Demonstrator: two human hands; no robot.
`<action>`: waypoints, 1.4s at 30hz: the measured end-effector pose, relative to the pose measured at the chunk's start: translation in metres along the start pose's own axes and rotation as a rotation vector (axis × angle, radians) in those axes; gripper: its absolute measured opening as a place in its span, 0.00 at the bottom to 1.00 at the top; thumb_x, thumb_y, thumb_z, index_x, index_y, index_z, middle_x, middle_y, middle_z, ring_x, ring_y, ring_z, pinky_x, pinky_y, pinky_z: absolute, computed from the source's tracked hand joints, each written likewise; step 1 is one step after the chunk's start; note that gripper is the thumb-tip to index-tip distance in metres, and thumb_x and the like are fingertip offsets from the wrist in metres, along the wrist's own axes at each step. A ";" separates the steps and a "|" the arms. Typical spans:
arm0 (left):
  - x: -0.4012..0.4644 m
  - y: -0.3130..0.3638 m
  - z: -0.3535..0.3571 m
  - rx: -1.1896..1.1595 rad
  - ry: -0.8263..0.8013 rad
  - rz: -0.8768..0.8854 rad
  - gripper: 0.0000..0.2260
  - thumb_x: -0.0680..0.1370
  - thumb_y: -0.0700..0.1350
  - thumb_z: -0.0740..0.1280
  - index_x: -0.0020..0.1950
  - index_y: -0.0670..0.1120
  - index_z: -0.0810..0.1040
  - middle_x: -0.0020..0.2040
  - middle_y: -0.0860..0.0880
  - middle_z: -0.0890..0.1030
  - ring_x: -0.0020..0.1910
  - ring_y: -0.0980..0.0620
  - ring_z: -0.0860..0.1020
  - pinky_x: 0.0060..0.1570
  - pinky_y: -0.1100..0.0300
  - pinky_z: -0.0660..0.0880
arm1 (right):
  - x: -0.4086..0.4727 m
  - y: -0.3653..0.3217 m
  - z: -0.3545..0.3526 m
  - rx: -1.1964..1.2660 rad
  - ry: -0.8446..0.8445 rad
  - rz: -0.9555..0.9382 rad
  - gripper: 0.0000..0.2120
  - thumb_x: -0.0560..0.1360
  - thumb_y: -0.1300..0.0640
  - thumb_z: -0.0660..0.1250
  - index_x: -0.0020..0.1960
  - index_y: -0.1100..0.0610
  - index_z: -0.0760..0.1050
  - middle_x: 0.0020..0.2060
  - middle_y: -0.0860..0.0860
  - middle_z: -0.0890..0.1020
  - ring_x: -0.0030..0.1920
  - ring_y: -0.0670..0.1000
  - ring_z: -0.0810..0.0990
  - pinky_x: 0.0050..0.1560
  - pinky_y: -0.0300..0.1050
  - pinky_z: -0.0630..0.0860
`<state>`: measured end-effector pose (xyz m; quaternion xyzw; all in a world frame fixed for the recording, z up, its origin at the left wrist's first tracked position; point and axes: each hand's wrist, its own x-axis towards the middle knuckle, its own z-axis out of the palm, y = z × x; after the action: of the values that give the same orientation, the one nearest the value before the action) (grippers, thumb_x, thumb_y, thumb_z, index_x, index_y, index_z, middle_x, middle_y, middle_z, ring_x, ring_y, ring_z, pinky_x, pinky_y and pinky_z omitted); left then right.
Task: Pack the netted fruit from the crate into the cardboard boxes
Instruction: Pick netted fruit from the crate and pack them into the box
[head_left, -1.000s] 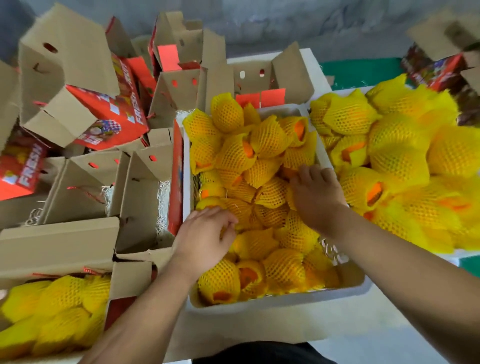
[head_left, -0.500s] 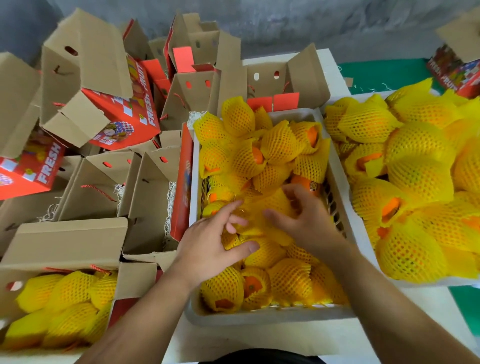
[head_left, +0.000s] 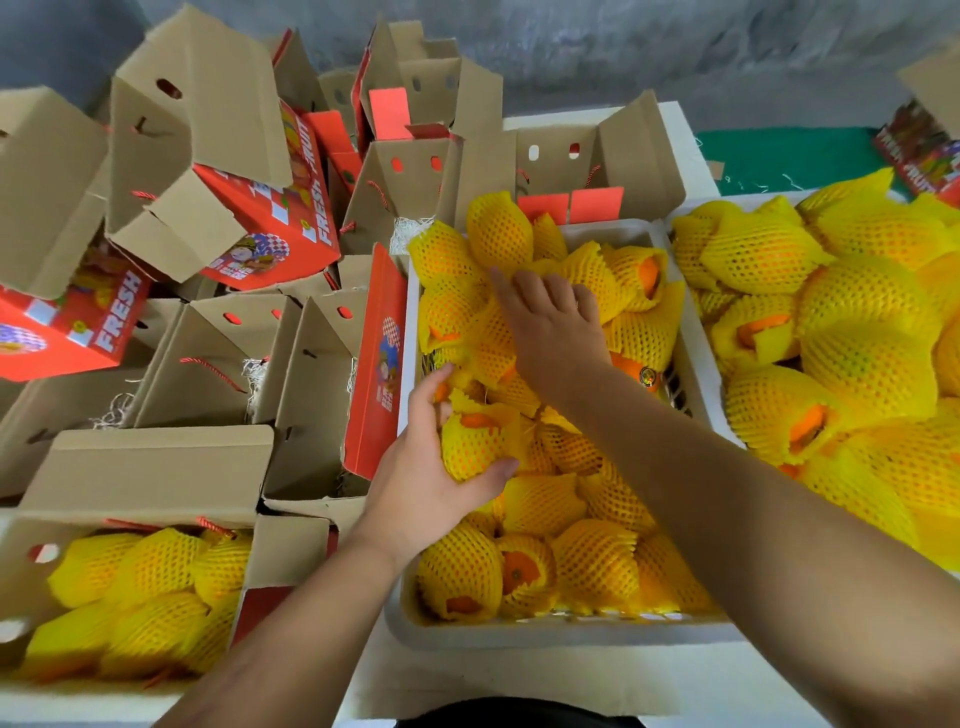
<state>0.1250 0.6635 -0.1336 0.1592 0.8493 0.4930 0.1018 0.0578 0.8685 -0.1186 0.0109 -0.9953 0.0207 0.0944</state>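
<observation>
Grey concrete walling closes the scene behind a white table top (head_left: 670, 124) on which a white plastic crate (head_left: 561, 631) is set, filled with netted fruit. A second heap of netted fruit (head_left: 857, 332) is seen to the right of the crate, and open cardboard boxes (head_left: 218, 358) are crowded to its left.

The left hand (head_left: 431, 467) is curled round one netted fruit (head_left: 470, 447) near the crate's left wall, with the thumb below the fruit and the fingers above it. The right hand (head_left: 550, 332) is laid across fruit further back in the crate; whether anything is held beneath its fingers cannot be told.

The fruit is judged to be round, firm and moderately heavy. The yellow foam net is soft and springy, so a fair grip is afforded, but it is loose: orange skin is exposed at the open ends. If the net alone is pinched, the fruit may slide out. Hold should therefore be taken across the widest part of the body, palm over the top, thumb and fingers on opposite flanks, with the open ends of the sleeve kept clear of the grip.

Immediately left of the gripping hand an empty box (head_left: 317, 405) stands open. Below it and towards the wrist side, a partly filled box (head_left: 150, 467) already holds netted fruit (head_left: 150, 587).
</observation>
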 end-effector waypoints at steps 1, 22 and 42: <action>0.000 0.000 0.000 0.006 0.002 0.000 0.47 0.66 0.71 0.77 0.77 0.70 0.54 0.65 0.67 0.78 0.61 0.61 0.81 0.57 0.50 0.83 | 0.003 -0.001 0.003 -0.070 -0.004 0.017 0.36 0.80 0.58 0.61 0.83 0.52 0.49 0.74 0.54 0.64 0.70 0.61 0.65 0.69 0.57 0.60; -0.040 0.024 -0.060 -0.511 -0.107 -0.072 0.19 0.72 0.64 0.76 0.60 0.66 0.78 0.55 0.65 0.83 0.51 0.64 0.83 0.45 0.65 0.81 | -0.135 -0.103 -0.058 1.867 0.101 0.741 0.18 0.78 0.55 0.69 0.67 0.57 0.78 0.57 0.56 0.86 0.52 0.53 0.87 0.42 0.43 0.83; -0.108 -0.179 -0.332 -0.683 0.021 -0.610 0.19 0.65 0.50 0.73 0.56 0.55 0.76 0.58 0.43 0.82 0.48 0.46 0.83 0.44 0.48 0.80 | -0.090 -0.430 -0.004 1.728 -0.247 0.864 0.18 0.68 0.41 0.72 0.55 0.47 0.83 0.50 0.54 0.87 0.47 0.53 0.88 0.42 0.46 0.83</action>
<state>0.0854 0.2735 -0.1237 -0.1460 0.6472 0.6937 0.2803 0.1578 0.4407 -0.1147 -0.2878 -0.5583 0.7753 -0.0669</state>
